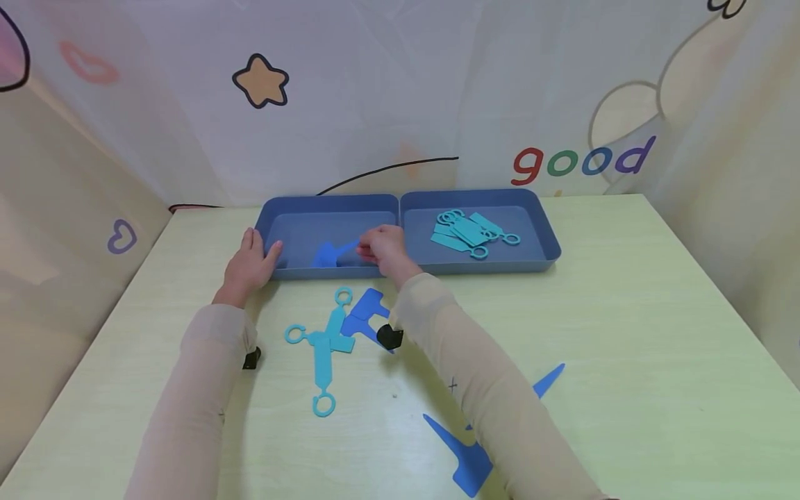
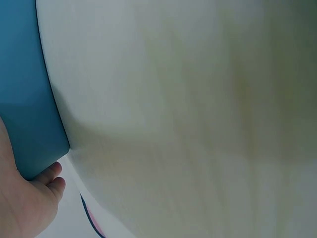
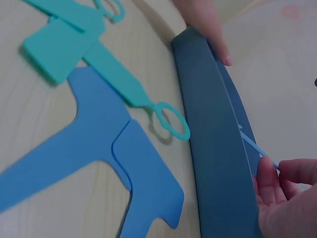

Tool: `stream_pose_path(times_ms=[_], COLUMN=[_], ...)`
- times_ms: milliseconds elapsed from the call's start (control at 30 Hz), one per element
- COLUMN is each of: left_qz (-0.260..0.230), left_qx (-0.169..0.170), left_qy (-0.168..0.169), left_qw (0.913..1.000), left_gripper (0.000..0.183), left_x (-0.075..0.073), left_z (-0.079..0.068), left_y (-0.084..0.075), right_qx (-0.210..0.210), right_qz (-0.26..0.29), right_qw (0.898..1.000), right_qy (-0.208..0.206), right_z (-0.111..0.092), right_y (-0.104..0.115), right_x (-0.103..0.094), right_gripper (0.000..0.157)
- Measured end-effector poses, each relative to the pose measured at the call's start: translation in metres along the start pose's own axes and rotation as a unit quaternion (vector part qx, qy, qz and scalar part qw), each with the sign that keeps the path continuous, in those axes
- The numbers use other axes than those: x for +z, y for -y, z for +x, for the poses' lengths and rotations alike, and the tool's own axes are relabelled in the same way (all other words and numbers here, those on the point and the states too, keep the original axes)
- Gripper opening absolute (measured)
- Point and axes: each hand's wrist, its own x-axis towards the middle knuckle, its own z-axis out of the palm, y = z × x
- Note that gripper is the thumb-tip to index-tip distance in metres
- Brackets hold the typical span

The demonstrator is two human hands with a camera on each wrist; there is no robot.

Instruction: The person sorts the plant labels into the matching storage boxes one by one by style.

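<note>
In the left blue-grey tray (image 1: pixel 300 201), a blue T-shaped plant label (image 1: pixel 326 255) lies low by the front wall. My right hand (image 1: pixel 384 248) pinches its thin stem between thumb and fingers, as the right wrist view also shows. My left hand (image 1: pixel 246 267) holds the tray's left end, thumb over the rim and fingers outside. On the table before the tray, more blue T-shaped labels (image 1: pixel 367 303) overlap, touching teal ring-ended tags (image 1: pixel 322 361). Farther forward lie other blue labels (image 1: pixel 471 469), partly hidden by the right sleeve.
A second tray (image 1: pixel 550 243) adjoins on the right, holding a pile of teal ring-ended tags (image 1: pixel 465 232). A printed curtain (image 1: pixel 375 104) hangs behind the table (image 1: pixel 656 333). Black wrist cameras (image 1: pixel 390 337) sit under the sleeves.
</note>
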Motion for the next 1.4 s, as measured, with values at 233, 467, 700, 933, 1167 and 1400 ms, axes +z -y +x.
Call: stream_pose_path(times_ms=[233,467,700,933,1167,1400], left_qz=[-0.005,-0.003,-0.004,-0.012,-0.01,-0.007], left_qx=[-0.004,-0.005,-0.002,-0.001,-0.001,-0.008], left_qy=[-0.005,-0.006,-0.01,-0.01,-0.018,-0.013], left_qw=[1.0,1.0,0.9999,0.9999,0.9998,0.9999], left_gripper=[0.082,0.081,0.08,0.082,0.082,0.082], left_x=[0.002,0.003,0.004,0.006,0.006,0.003], left_z=[0.002,0.003,0.002,0.004,0.005,0.004], left_y=[-0.002,-0.003,-0.005,-0.005,-0.002,0.003], right_qx=[-0.048,-0.126,-0.143,-0.107,-0.126,-0.212], right_qz=[-0.167,-0.388,-0.521,-0.57,-0.558,-0.527], right_qw=[0.984,0.912,0.842,0.814,0.82,0.815], right_qy=[-0.025,-0.039,0.002,0.009,0.019,0.114], right_z=[0.004,0.006,0.005,0.006,0.005,-0.005], right_y=[-0.003,-0.006,-0.01,-0.014,-0.013,-0.009], right_x=[0.005,0.002,0.003,0.007,0.007,-0.007], right_gripper=[0.009,0.016,0.03,0.023,0.029,0.014])
